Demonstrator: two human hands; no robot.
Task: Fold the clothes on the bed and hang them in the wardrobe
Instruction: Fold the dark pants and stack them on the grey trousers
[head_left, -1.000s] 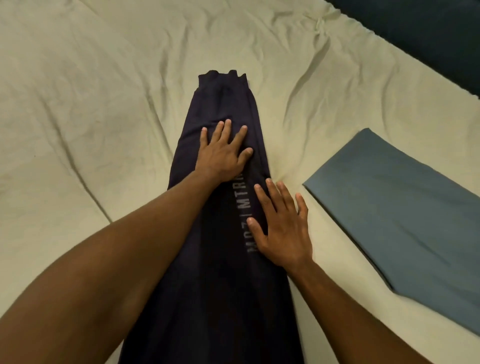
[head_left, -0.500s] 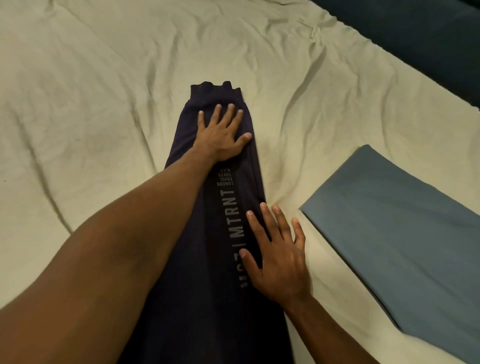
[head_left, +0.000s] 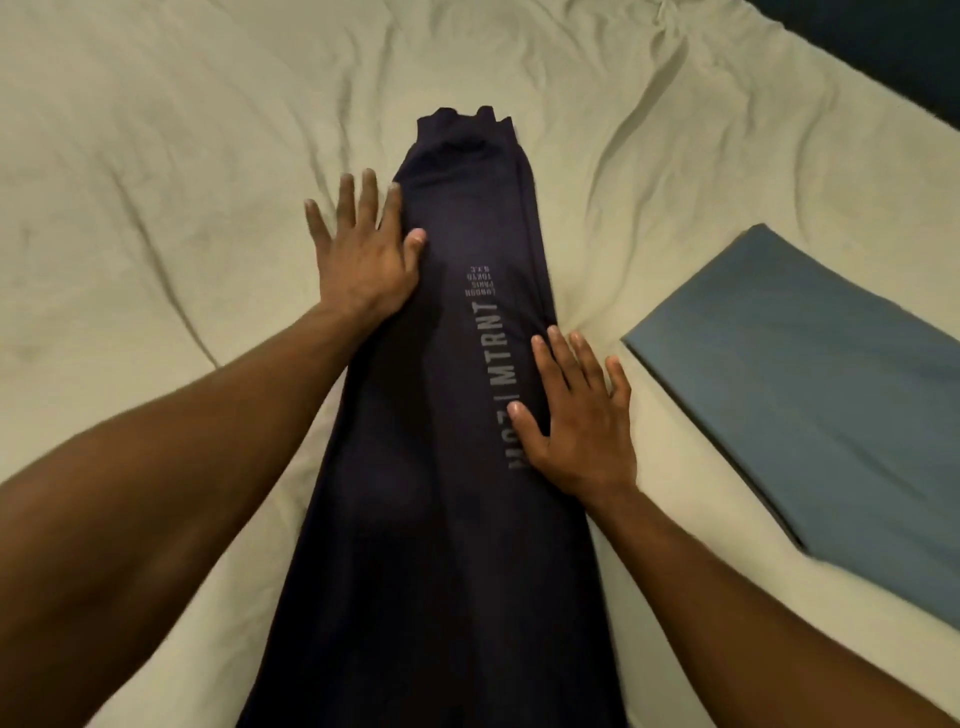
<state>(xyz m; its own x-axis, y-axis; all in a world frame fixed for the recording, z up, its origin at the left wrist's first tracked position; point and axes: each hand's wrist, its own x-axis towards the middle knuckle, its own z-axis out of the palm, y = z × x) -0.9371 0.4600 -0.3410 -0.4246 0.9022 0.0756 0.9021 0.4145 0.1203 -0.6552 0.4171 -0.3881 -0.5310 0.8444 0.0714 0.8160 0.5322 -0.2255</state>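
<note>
From the head camera we look down on a bed (head_left: 156, 156) covered by a wrinkled pale sheet, with dark trousers (head_left: 447, 467) laid lengthwise down the middle, folded into one long narrow strip that runs from the bottom edge of the view up to a bunched end near the top. Grey lettering (head_left: 498, 364) runs along the strip, reading MTRNT with small lines of city names above it. Our left hand (head_left: 363, 260) lies flat with fingers spread and straight at the left edge of the trousers, the thumb on the dark cloth and the fingers reaching partly onto the sheet; it looks a little blurred. Our right hand (head_left: 576, 421) lies flat as well, fingers straight and slightly fanned, pressing on the right edge of the trousers just beside the lettering, with the outer fingers over the sheet. Neither hand grips anything. The two hands sit apart, the left farther up the strip than the right. To the right, apart from the trousers, a folded blue-grey garment (head_left: 810, 395) lies flat on the sheet.
</note>
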